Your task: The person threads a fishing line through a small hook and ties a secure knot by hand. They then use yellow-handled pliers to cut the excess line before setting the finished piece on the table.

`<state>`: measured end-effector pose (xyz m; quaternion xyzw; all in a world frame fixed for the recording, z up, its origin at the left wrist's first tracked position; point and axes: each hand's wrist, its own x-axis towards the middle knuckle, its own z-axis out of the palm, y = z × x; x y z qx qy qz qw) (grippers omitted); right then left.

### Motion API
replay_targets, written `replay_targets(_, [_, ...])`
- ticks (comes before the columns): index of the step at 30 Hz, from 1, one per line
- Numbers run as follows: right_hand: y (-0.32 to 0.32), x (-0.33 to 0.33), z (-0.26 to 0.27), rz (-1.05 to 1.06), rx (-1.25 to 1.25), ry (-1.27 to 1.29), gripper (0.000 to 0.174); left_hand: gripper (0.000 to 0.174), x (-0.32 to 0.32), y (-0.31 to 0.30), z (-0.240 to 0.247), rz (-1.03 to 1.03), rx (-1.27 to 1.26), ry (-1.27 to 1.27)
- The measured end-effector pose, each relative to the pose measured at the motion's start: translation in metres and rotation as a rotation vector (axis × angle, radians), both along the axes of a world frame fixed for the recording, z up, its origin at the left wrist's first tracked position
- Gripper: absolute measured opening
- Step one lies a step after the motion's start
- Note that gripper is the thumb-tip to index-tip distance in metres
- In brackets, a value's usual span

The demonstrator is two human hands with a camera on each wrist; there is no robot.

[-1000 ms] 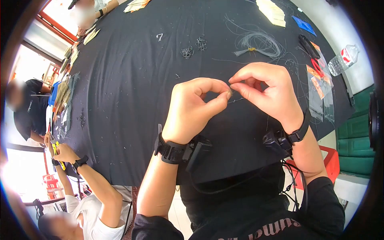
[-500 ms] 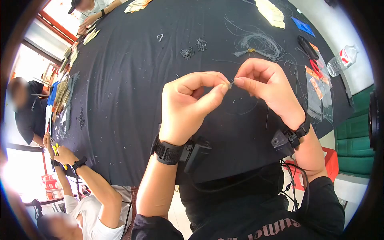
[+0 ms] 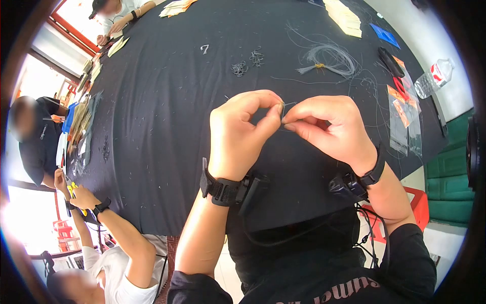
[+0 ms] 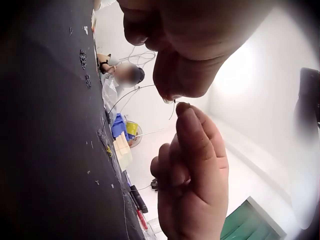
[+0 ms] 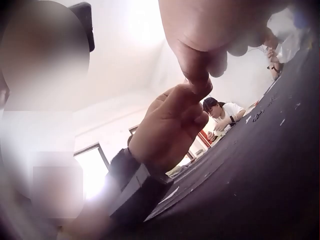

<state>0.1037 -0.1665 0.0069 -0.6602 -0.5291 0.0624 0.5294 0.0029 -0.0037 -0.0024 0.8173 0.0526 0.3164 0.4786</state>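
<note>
Over the black-covered table, my left hand pinches a tiny piece, mostly hidden by the fingertips, with thin clear fishing line. Close beside it, the thumb and forefinger of my right hand are pinched together at the line. In the left wrist view, a short end of line hangs between the two sets of fingertips, and a longer strand arcs away from the left fingers. I cannot tell whether the tiny piece is a hook. Two small piles of dark fish hooks lie beyond the hands.
A bundled coil of fishing line lies beyond my right hand. To the right are red-handled scissors, clear plastic packets and a water bottle. Pale cards lie at the back. Other people sit along the left side.
The right hand swung up and away from the left fingertips, then came back down beside them. The left hand dipped left, then returned slightly right; both kept pinching.
</note>
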Motion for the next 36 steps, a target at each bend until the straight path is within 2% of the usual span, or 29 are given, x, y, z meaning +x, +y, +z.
replay_targets(3, [-0.005, 0.005, 0.004, 0.012, -0.026, 0.033, 0.011, 0.010, 0.000, -0.001, 0.001, -0.074, 0.065, 0.025])
replay_targets(6, [-0.006, 0.009, 0.006, -0.001, 0.016, 0.055, 0.010, 0.010, 0.001, -0.003, -0.004, -0.154, 0.041, -0.008])
replay_targets(12, [-0.010, 0.015, 0.008, -0.061, 0.002, 0.090, 0.008, 0.010, -0.003, -0.011, 0.006, -0.246, -0.063, 0.133])
replay_targets(20, [-0.012, 0.014, 0.014, -0.096, -0.005, 0.153, 0.005, 0.006, -0.003, -0.011, 0.002, -0.274, -0.139, 0.074])
replay_targets(33, [-0.011, 0.014, 0.009, -0.148, -0.042, 0.259, 0.014, 0.006, -0.006, -0.009, 0.004, -0.322, -0.322, 0.041])
replay_targets(36, [-0.011, 0.013, 0.010, -0.136, -0.058, 0.285, 0.014, 0.006, -0.007, -0.012, 0.003, -0.360, -0.477, 0.045])
